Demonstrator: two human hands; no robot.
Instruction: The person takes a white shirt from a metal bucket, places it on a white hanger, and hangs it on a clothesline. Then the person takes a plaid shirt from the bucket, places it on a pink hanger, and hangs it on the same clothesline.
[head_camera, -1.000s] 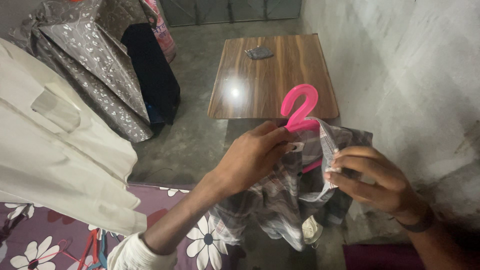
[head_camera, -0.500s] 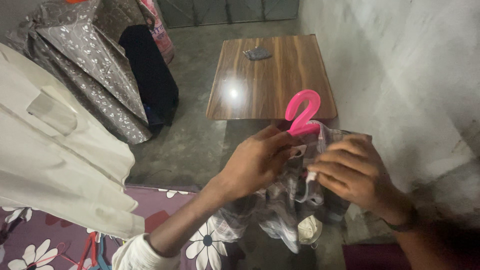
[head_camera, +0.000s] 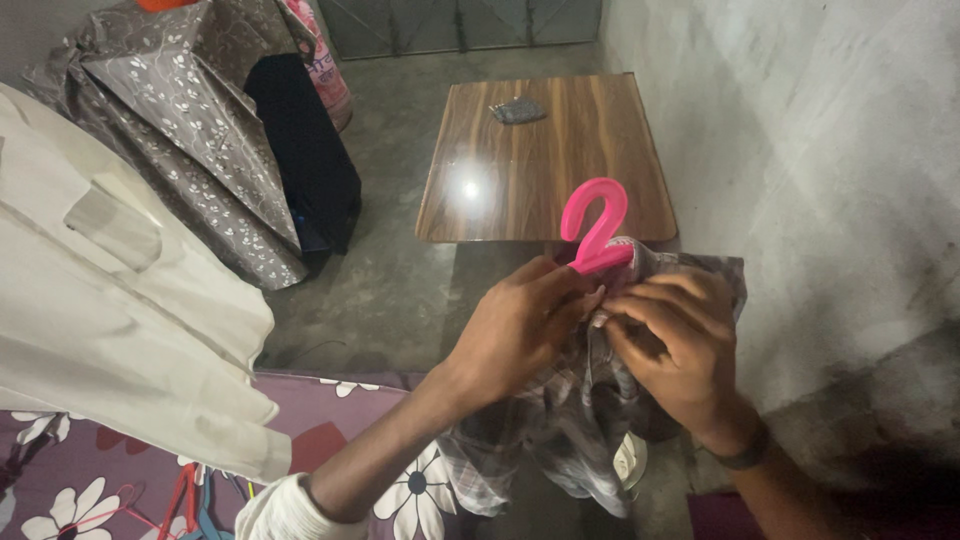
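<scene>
A grey plaid shirt (head_camera: 560, 420) hangs on a pink plastic hanger (head_camera: 596, 222) whose hook sticks up above my hands. My left hand (head_camera: 515, 325) grips the shirt's collar just below the hook. Close beside it, my right hand (head_camera: 675, 345) pinches the shirt's front fabric near the collar, fingertips meeting those of the left hand. The shirt's lower part droops below both hands.
A low wooden table (head_camera: 545, 160) with a small grey cloth (head_camera: 518, 110) stands ahead. A cream shirt (head_camera: 110, 290) hangs at left over a purple floral bedsheet (head_camera: 360, 470). A patterned grey cover (head_camera: 190, 130) and a black bag (head_camera: 305, 150) sit behind. A bare wall (head_camera: 800, 150) runs along the right.
My right hand has moved left across the shirt front to meet my left hand at the collar. The hanger stayed nearly in place.
</scene>
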